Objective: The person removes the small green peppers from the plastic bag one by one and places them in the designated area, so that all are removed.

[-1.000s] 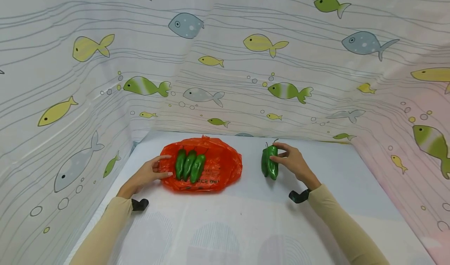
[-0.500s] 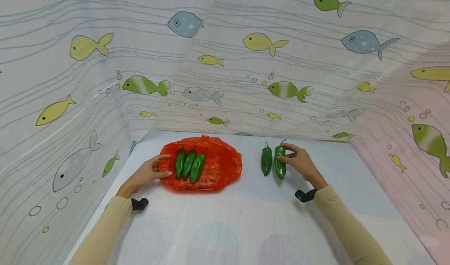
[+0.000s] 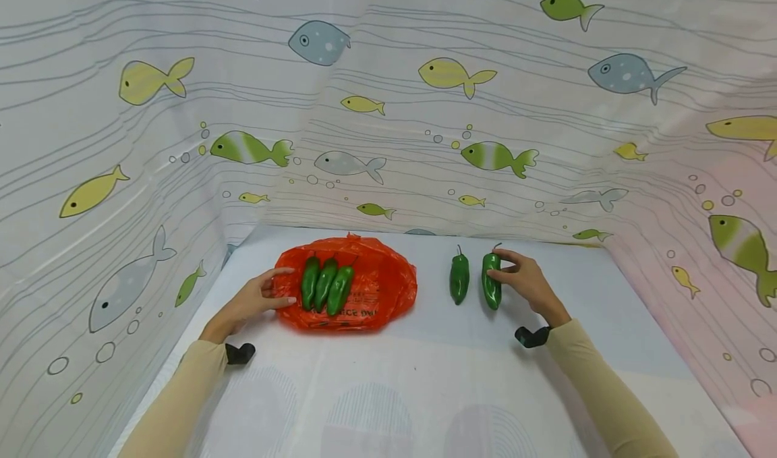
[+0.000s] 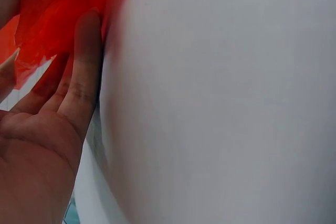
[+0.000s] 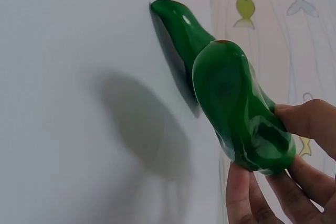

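Note:
My right hand (image 3: 527, 284) pinches a green chili pepper (image 3: 491, 289) between thumb and fingers. In the right wrist view the pepper (image 5: 223, 93) overhangs its shadow on the tabletop. To its left, apart from it, lies another green chili pepper (image 3: 459, 279), stem pointing away. At the left, my left hand (image 3: 245, 304) holds the near-left edge of a red plastic bag (image 3: 388, 289). Its fingers straddle that edge; in the left wrist view some fingers show through the red film (image 4: 50, 19). Three green chili peppers (image 3: 328, 286) lie side by side on the bag.
The white tabletop (image 3: 419, 390) carries pale arch patterns. Behind and on both sides stand sheets printed with fish (image 3: 425, 121). Each wrist wears a black strap device, the left one (image 3: 241, 353) and the right one (image 3: 532, 336).
My right hand has moved right with its chili pepper, away from the other one, opening a gap between them. The left hand, the bag and its peppers have stayed put.

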A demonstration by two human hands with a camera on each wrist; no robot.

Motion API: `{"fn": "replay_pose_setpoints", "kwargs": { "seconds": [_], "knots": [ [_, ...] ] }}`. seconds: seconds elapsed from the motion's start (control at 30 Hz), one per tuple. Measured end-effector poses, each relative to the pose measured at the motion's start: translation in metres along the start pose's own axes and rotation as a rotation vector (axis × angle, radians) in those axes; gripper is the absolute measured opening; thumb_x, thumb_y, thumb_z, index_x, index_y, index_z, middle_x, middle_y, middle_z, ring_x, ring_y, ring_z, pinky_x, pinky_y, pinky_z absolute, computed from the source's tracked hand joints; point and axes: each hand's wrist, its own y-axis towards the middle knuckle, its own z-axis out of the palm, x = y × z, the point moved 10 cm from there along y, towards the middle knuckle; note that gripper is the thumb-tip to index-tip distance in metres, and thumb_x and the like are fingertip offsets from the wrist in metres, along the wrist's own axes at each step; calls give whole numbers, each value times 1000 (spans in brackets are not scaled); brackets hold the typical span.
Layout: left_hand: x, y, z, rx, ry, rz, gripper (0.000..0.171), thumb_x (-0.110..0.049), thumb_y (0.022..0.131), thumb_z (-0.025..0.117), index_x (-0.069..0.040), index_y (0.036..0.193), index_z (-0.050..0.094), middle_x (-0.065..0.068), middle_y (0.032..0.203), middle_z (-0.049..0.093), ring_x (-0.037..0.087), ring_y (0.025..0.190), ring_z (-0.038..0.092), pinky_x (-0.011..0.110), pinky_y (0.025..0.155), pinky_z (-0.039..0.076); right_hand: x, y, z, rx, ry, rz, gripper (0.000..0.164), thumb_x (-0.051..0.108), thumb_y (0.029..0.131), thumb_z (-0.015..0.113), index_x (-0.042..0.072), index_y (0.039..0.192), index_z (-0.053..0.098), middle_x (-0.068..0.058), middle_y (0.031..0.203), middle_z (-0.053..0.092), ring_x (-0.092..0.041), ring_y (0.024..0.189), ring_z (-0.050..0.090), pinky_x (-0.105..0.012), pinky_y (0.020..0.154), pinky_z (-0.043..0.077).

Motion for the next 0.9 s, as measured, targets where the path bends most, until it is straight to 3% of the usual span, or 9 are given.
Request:
{"fn": "replay_pose_setpoints", "kwargs": {
  "seconds": [0.9],
  "knots": [
    [2,3,-1,21,-21,0,81,-22,87,85,-12,155,41,24,128,61,28,106,61,29,82,56,-24,19,10,26,3,48,70,30,94,78,9,153,47,-14,155,46,-35,124,55,-45,97,49]
  ]
}}
